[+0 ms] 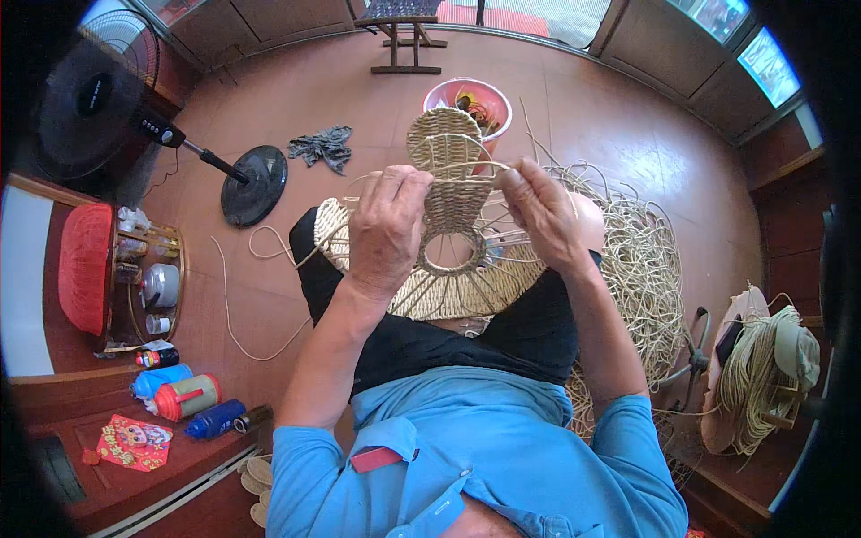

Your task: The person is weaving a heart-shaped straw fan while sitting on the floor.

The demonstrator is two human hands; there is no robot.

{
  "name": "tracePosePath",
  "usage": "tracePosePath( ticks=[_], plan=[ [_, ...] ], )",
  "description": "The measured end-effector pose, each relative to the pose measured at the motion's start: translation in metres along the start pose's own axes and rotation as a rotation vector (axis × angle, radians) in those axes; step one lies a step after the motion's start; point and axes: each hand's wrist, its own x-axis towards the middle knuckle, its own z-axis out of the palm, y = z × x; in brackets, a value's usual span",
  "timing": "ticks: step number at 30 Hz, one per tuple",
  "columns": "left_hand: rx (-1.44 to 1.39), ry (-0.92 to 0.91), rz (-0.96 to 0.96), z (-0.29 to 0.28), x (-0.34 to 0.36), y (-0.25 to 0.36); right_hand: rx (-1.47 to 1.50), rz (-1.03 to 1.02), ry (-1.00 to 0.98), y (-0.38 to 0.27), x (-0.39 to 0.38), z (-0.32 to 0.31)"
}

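Observation:
A woven straw piece lies across my lap, with a broad woven band (511, 285), thin spokes and a round ring (451, 267) near its middle. From the ring a narrow woven strip (453, 208) runs away from me to a rounded end. Above this strip, my left hand (387, 224) is closed in a pinch on a straw cord (462, 177). The thumb and fingers of my right hand (541, 211) pinch the same cord, which stretches between the hands. Its loose end hangs near my right wrist.
A large heap of straw cord (632, 278) covers the floor at my right. Beyond the woven piece stands a pink basin (496, 95). A black fan base (254, 186) and a dark rag (321, 146) are at left. A bundled coil (752, 386) hangs at far right.

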Motion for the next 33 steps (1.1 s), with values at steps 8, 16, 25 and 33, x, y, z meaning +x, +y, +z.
tracePosePath(
  ticks=[8,16,25,33],
  plan=[
    [-0.086,-0.011,-0.051,0.011,0.013,0.001,0.218,-0.2,0.084,-0.036,0.023,-0.032],
    [-0.032,0.085,-0.056,0.026,0.007,0.007,-0.151,-0.156,0.103,-0.016,0.029,0.006],
    [-0.097,0.061,-0.078,0.024,0.003,0.011,0.222,0.006,-0.104,0.009,0.055,0.026],
    [-0.112,0.066,-0.092,0.022,0.004,0.011,0.533,0.101,-0.107,0.005,0.044,0.034]
  ],
)
